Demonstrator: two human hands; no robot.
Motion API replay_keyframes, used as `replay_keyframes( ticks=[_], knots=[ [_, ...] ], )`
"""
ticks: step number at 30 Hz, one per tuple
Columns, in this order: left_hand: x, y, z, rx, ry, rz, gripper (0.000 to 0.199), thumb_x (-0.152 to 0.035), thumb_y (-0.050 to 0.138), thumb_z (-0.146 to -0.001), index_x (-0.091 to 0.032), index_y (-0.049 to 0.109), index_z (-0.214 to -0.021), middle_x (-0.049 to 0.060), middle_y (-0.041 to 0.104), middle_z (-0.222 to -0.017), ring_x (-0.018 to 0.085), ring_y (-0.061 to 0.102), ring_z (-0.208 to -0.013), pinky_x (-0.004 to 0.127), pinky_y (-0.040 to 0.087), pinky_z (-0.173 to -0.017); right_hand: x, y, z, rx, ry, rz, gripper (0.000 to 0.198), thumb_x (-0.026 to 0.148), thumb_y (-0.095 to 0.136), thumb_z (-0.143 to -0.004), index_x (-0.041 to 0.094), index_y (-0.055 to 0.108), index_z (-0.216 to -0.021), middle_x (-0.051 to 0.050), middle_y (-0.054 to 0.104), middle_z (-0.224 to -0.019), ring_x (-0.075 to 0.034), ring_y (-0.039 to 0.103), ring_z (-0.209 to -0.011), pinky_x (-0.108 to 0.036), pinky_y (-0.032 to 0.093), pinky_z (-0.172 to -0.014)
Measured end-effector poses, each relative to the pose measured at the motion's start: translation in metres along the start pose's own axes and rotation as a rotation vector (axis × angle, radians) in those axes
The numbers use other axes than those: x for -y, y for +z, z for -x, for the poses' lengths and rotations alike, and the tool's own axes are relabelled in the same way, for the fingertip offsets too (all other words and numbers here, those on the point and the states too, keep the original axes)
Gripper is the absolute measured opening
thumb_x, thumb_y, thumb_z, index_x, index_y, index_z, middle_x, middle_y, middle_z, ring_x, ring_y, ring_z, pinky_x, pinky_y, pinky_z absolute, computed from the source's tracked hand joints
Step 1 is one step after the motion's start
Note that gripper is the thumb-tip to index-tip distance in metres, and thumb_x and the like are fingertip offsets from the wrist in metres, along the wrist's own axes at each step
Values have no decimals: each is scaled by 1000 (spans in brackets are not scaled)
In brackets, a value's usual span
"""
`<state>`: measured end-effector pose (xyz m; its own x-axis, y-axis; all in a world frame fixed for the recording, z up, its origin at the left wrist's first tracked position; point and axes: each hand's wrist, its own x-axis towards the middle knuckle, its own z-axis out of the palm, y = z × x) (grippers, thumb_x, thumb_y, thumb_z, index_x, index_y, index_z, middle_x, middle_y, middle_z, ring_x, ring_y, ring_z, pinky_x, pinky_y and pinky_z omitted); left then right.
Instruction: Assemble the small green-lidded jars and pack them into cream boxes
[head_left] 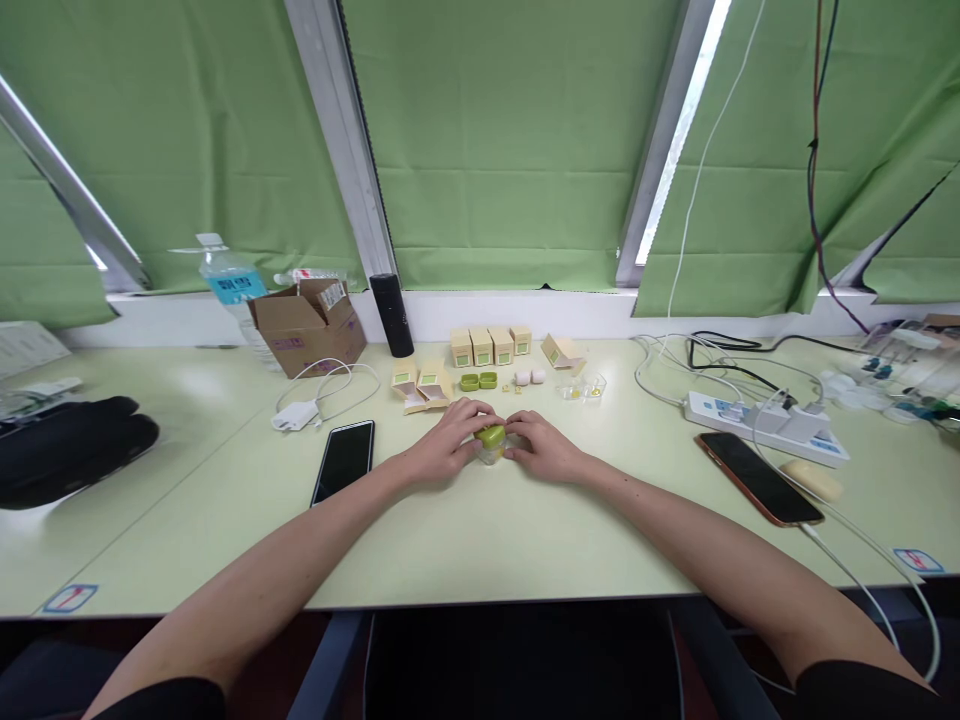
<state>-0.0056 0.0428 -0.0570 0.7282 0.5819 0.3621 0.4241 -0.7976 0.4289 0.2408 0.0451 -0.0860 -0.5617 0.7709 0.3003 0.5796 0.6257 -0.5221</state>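
Observation:
Between my two hands is a small green case point(491, 436) with a clear plastic part point(492, 457) under it. My left hand point(450, 440) grips it from the left, fingers curled over its top edge. On the other side, my right hand point(541, 445) has its fingertips pressed to the case. Just beyond stand two small green cups point(478, 381), tiny yellowish pieces point(512, 389) and white cylindrical pieces point(529, 377). Clear plastic shells point(582, 388) lie to their right. Opened small cartons point(421, 384) rest behind my left hand.
Several small beige boxes point(491, 346) line the back, with another opened carton point(562, 352) beside them. Phones lie left point(343, 462) and right point(757, 478). A charger point(295, 416), cardboard box point(309, 330), black bottle point(391, 315) and power strip point(765, 428) stand around.

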Motion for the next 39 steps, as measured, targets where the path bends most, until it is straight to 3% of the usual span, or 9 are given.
replay_keyframes(
  ticks=[8,14,19,22,27,31,35,39],
  knots=[
    [-2,1,1,45,-20,-15,44,-25,44,-102,-35,56,-144,9,56,-134,29,48,-126,53,40,-112,0,-1,0,-4,-8,9,27,21,72,-91,21,72,-118,-12,67,-122,-29,61,-118,-48,50,-104],
    [-7,-3,1,-19,-19,11,47,-36,56,-98,-28,50,-143,11,53,-140,31,48,-133,50,42,-114,0,0,0,-15,-14,3,25,20,73,-90,21,72,-116,-12,68,-124,-30,61,-120,-50,50,-105],
    [-12,2,-3,-30,-209,-93,61,-45,75,-80,-22,48,-130,11,60,-123,32,59,-109,48,50,-94,1,-1,0,1,13,-2,26,21,72,-91,20,72,-116,-12,67,-125,-30,60,-120,-49,51,-104],
    [-15,7,-2,-26,-279,-81,58,-41,73,-82,-21,45,-129,10,61,-115,30,61,-101,46,51,-86,2,-2,0,10,26,-2,26,21,72,-91,20,71,-116,-12,67,-126,-30,60,-120,-49,50,-104],
    [-13,14,1,-81,-186,93,48,-31,61,-93,-23,38,-134,13,57,-133,27,59,-118,46,50,-101,2,-2,-1,8,29,-6,27,22,73,-90,19,69,-117,-13,66,-126,-30,59,-120,-49,50,-104],
    [-6,18,1,-100,-228,155,54,-29,64,-91,-26,35,-137,12,52,-139,25,59,-118,48,50,-105,2,-2,-1,7,42,-23,32,20,75,-88,18,67,-120,-13,66,-125,-29,59,-116,-47,52,-99],
    [-2,18,2,-137,-237,207,59,-27,66,-89,-26,34,-139,12,54,-139,24,59,-117,50,48,-108,1,1,-1,-16,42,-37,39,17,77,-85,19,66,-122,-12,67,-121,-27,62,-110,-45,54,-93],
    [-4,19,0,-179,-271,246,51,-39,63,-94,-25,40,-136,12,59,-132,25,59,-115,50,49,-107,-4,-3,-2,-77,55,-54,39,14,72,-86,20,65,-124,-11,67,-122,-22,65,-99,-41,55,-90]
  ],
)
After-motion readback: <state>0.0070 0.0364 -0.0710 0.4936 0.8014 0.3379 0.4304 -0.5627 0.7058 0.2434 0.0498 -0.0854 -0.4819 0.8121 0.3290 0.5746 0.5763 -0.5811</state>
